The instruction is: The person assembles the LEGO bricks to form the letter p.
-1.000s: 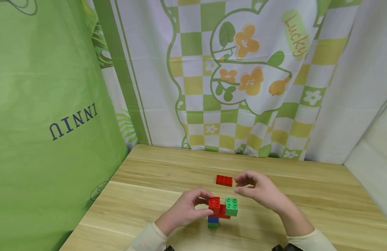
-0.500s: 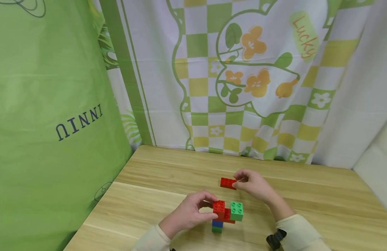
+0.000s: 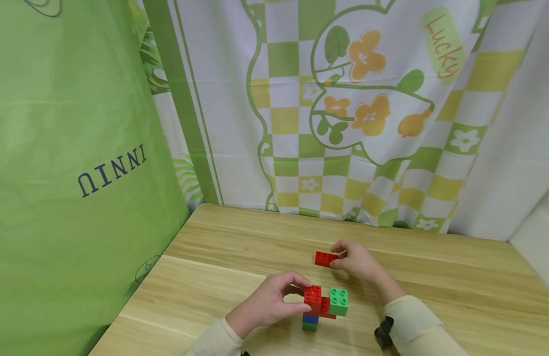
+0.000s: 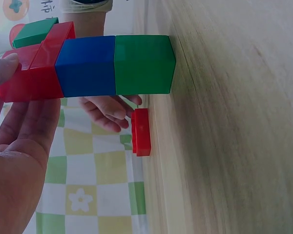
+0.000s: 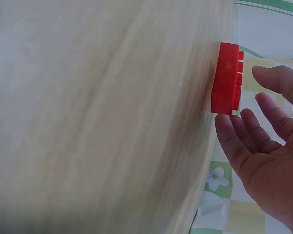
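Observation:
My left hand (image 3: 274,301) pinches the top red block (image 3: 313,295) of a small building-block assembly between thumb and fingers. Under it come a longer red block, a blue block (image 4: 86,66) and a green block (image 4: 145,64) at the base. A lighter green block (image 3: 338,301) sits on the right end of the longer red one. Farther back, a loose red studded block (image 3: 325,259) lies on the table, studs up. My right hand (image 3: 355,260) is at that block's right end. In the right wrist view its thumb and fingers are spread apart, one fingertip right at the block's (image 5: 225,80) near end.
The wooden table (image 3: 212,306) ends at the back against a checked, flowered curtain (image 3: 283,118). A green fabric panel (image 3: 78,247) stands along the left edge. A black wrist strap (image 3: 384,332) is on the right sleeve.
My right hand has moved forward and left to the loose red block's end. The left hand still grips the assembly. The head view has shifted slightly.

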The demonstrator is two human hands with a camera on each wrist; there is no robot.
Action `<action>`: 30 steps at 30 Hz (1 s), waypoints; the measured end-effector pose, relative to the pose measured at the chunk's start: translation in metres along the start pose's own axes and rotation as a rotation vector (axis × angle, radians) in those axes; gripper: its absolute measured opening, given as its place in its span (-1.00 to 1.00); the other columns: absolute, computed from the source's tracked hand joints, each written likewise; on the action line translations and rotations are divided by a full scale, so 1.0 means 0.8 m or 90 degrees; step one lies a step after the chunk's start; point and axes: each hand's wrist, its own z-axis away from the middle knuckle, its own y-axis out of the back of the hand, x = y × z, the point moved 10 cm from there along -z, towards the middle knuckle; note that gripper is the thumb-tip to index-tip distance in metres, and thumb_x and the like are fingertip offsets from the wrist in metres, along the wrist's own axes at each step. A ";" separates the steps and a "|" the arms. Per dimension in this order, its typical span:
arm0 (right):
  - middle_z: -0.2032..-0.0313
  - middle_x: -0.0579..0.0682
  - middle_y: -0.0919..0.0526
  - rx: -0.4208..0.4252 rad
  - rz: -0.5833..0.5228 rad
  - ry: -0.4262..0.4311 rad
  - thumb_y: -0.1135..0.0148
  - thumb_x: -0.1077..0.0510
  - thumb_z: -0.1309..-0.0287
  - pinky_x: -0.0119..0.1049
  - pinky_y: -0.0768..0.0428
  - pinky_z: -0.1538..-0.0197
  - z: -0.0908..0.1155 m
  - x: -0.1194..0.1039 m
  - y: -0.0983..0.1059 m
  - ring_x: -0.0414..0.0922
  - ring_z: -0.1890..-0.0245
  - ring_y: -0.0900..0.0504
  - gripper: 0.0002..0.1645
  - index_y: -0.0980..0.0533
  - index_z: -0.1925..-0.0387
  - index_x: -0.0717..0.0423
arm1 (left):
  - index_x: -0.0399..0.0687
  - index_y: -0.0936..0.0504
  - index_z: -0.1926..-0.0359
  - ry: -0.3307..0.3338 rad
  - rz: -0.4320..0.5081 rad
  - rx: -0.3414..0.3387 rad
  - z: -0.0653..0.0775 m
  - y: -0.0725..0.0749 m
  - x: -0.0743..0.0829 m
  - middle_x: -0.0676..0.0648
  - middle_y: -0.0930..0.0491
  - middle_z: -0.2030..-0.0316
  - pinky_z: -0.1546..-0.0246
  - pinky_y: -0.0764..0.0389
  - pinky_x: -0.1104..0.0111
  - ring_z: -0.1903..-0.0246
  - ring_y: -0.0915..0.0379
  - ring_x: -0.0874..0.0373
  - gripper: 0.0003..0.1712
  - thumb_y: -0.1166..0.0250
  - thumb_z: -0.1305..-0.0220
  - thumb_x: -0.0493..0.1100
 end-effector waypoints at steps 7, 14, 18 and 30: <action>0.12 0.04 -0.64 -0.003 0.023 -0.004 -0.43 0.24 -0.01 -0.05 -0.58 0.05 -0.009 0.007 -0.006 0.02 0.07 -0.59 -0.58 -0.56 0.05 0.21 | -0.12 -0.56 0.00 -0.003 0.000 -0.001 0.000 -0.001 0.002 -0.10 -0.60 0.06 -0.01 -0.59 0.27 0.07 -0.57 0.18 -0.64 -0.43 -0.18 -0.29; 0.26 -0.01 -0.60 -0.012 0.101 0.003 -0.38 0.28 0.01 -0.06 -0.55 0.08 -0.007 0.005 -0.011 -0.07 0.21 -0.54 -0.64 -0.57 0.10 0.16 | -0.12 -0.56 0.00 0.006 -0.003 -0.002 0.000 -0.001 0.001 -0.09 -0.60 0.05 -0.02 -0.58 0.29 0.07 -0.57 0.18 -0.63 -0.43 -0.18 -0.27; 0.25 -0.02 -0.62 -0.024 0.126 0.020 -0.40 0.30 0.09 -0.09 -0.56 0.12 -0.001 -0.001 -0.016 -0.07 0.22 -0.56 -0.59 -0.58 0.10 0.17 | -0.12 -0.56 -0.01 0.004 -0.009 0.001 0.001 0.000 0.001 -0.09 -0.60 0.05 -0.02 -0.58 0.30 0.06 -0.57 0.18 -0.63 -0.43 -0.18 -0.28; 0.34 -0.06 -0.58 -0.028 0.090 0.009 -0.41 0.29 0.09 -0.12 -0.54 0.17 0.020 -0.001 -0.015 -0.12 0.29 -0.52 -0.61 -0.58 0.13 0.11 | -0.11 -0.56 -0.02 0.003 -0.015 0.000 0.001 -0.001 0.005 -0.06 -0.59 0.05 -0.02 -0.58 0.31 0.07 -0.57 0.19 -0.62 -0.43 -0.18 -0.29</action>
